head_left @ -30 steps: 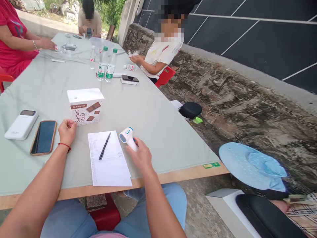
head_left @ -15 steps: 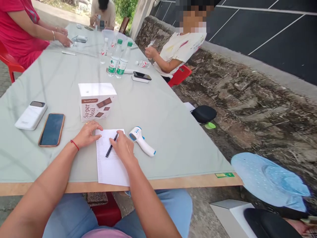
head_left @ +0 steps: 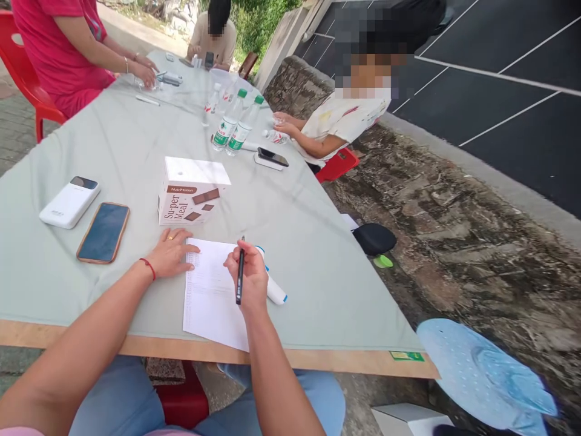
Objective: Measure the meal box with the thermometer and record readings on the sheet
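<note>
A black pen (head_left: 239,278) is held up in my right hand (head_left: 252,275), its fingers closed around it above the sheet. My left hand (head_left: 171,253) rests with fingers spread at the upper left edge of the white paper (head_left: 209,309), which carries fine printed lines. Partly behind my right hand lies a white and blue infrared thermometer (head_left: 276,290). Just beyond my left hand stands a white and brown "Super Meal" box (head_left: 195,188). To the left are a phone (head_left: 103,233) in a brown case and a white power bank (head_left: 70,203).
Two green-capped water bottles (head_left: 236,130) stand farther up the table, near a phone on a white box (head_left: 271,158). Several people sit around the far part. A light blue sun hat (head_left: 481,369) is beyond the right front corner.
My right hand has picked the pen up off the paper and raised it. My left hand has flattened at the paper's edge. The view has shifted slightly.
</note>
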The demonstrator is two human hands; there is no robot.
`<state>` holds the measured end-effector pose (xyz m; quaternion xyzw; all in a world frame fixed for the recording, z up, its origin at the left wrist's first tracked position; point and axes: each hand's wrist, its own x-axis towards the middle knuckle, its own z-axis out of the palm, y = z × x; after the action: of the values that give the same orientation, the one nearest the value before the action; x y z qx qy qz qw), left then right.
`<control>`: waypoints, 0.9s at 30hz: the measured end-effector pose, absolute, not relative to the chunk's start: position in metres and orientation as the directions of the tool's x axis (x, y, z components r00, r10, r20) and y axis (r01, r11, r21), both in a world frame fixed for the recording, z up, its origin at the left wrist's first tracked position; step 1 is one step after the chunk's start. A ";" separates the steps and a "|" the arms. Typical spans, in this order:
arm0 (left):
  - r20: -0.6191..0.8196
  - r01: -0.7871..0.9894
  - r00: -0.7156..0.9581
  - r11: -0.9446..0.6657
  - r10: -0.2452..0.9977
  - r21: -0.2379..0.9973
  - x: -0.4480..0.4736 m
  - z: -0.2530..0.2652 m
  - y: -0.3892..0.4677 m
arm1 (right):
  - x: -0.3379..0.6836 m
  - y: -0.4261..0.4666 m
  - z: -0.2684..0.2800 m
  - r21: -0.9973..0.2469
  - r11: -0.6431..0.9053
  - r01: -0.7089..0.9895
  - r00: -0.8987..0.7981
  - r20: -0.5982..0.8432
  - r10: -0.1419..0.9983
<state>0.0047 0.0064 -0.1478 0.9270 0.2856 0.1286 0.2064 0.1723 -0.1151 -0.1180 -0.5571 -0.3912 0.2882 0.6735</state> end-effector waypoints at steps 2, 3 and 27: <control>0.125 0.502 0.785 -0.742 0.606 0.445 0.007 -0.147 0.004 | 0.168 -0.111 -0.115 -0.977 0.211 0.015 0.551 0.185 0.814; 0.125 0.516 0.775 -0.736 0.619 0.438 0.008 -0.147 0.002 | 0.166 -0.109 -0.114 -0.980 0.200 -0.006 0.548 0.164 0.820; 0.211 0.534 0.716 -0.716 0.666 0.450 0.017 -0.148 -0.005 | 0.153 -0.097 -0.157 -0.983 -0.085 0.162 0.472 0.002 0.881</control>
<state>0.0172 -0.0047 -0.1482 0.9083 0.3301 0.1821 0.1815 0.1532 -0.0974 -0.1571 -0.6594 -0.3955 0.3278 0.5490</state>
